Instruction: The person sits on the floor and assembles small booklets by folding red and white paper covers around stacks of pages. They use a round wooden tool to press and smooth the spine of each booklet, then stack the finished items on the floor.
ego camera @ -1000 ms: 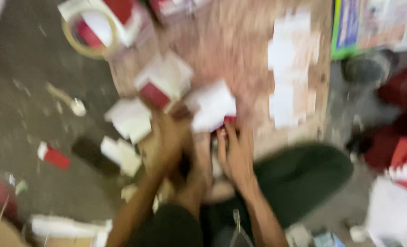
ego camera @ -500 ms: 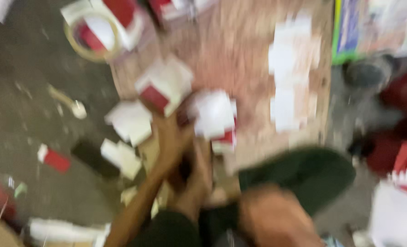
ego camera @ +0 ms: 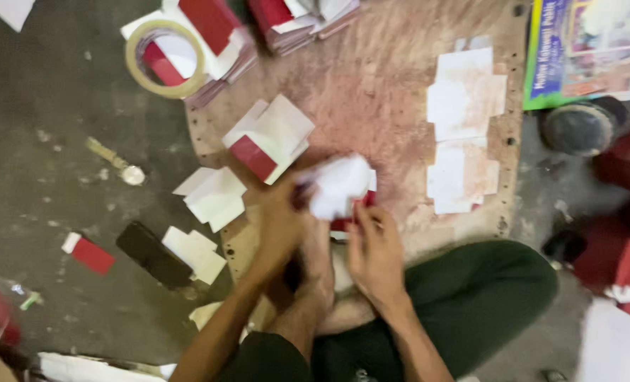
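Both hands are pinching a white and red paper piece (ego camera: 338,187) at mid-frame, left hand (ego camera: 281,221) gripping its left edge, right hand (ego camera: 375,247) closing fingers on its lower right.

It's all happening on a worn reddish-brown board (ego camera: 386,106) lying on a dirty grey floor (ego camera: 46,163). Paper looks blurry, mostly white with red peeking out underneath. Flat white cutouts (ego camera: 464,127) are sitting at right of the board, a folded red and white stack (ego camera: 269,138) just upper left of the hands, a tape roll (ego camera: 165,58) at upper left, a black phone (ego camera: 152,253) at lower left.
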